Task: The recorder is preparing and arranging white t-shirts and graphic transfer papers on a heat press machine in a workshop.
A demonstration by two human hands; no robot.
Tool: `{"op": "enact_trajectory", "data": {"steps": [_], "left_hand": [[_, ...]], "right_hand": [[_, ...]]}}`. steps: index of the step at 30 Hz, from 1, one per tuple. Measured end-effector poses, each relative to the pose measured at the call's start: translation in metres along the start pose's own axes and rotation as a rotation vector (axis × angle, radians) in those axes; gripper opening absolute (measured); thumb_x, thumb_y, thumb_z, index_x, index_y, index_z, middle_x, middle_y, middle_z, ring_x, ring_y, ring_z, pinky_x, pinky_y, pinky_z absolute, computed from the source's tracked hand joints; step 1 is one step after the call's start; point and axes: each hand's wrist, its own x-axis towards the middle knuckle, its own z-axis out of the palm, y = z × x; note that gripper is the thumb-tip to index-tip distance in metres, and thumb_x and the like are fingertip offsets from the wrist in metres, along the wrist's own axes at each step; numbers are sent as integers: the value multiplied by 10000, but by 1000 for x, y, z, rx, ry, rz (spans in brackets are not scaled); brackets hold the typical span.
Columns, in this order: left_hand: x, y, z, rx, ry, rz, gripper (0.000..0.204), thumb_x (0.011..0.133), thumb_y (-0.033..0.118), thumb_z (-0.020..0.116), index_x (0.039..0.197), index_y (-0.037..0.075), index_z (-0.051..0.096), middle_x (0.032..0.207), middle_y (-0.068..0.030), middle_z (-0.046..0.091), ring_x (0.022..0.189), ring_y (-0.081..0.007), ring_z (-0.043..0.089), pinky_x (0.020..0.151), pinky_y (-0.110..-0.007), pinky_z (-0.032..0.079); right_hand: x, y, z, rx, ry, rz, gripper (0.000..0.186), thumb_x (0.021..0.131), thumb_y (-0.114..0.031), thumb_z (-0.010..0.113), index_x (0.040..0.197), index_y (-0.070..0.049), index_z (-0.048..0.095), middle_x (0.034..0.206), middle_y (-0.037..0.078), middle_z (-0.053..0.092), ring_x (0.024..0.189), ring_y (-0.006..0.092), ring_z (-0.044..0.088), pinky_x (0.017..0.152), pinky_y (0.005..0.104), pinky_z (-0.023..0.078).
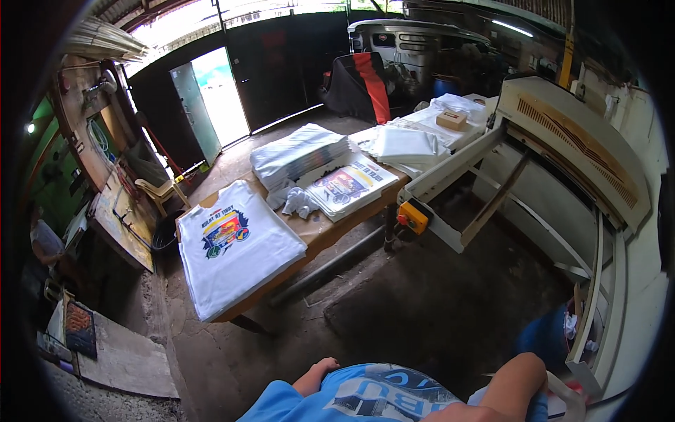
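Observation:
At the lower edge, my left hand shows small beside my blue printed T-shirt, away from the table; its fingers are too unclear to read. My right arm is bent, its elbow out to the right. Only part of my right hand shows, low in front of the shirt, with its fingers hidden. Neither hand touches the goods on the table. Ahead, a stack of white printed T-shirts lies at the table's near left end. Another printed stack and a tall pile of folded white shirts lie behind it.
The brown table also bears a crumpled white cloth, clear-wrapped bundles and a small cardboard box. A large metal machine frame with a yellow switch box stands right. A blue drum sits beneath. A chair is left.

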Motion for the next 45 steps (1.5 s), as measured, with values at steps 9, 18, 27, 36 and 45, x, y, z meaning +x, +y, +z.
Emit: {"op": "enact_trajectory", "data": {"steps": [9,18,27,36,45], "left_hand": [[-32,-40,-16,-64,46,-59,343,747,272,526,998,55,612,997,-146,604,904,-274,586,784,-349,456],[-22,-59,-16,22,8,-44,354,757,264,513,1024,48,598,1025,-157,591,946,-283,570,819,-352,444],[8,-17,-22,56,-77,43,359,795,309,537,1072,86,587,1066,-108,587,928,-261,570,841,-353,429],[-111,-94,-142,-929,454,-342,286,820,227,522,1041,52,573,1020,-93,585,942,-221,555,786,-342,441],[-58,-67,-189,-408,819,-546,369,659,353,614,915,89,644,993,-140,599,946,-312,558,809,-406,442]], "right_hand": [[27,0,3,-135,-72,389,576,911,-355,236,767,113,539,604,198,563,481,303,562,394,239,426],[49,13,-57,-374,-404,-77,306,849,-227,480,846,58,592,726,175,579,578,244,581,506,298,467],[-81,86,-274,-1863,-83,139,290,831,-255,523,578,-115,536,545,54,539,495,224,555,438,320,438],[-647,-194,-190,-2068,2267,1276,387,842,-327,455,759,6,634,713,208,598,670,347,583,606,452,432],[-654,-130,-149,-1556,2684,1426,390,857,-304,449,729,26,612,690,225,578,633,347,569,575,457,407]]}}
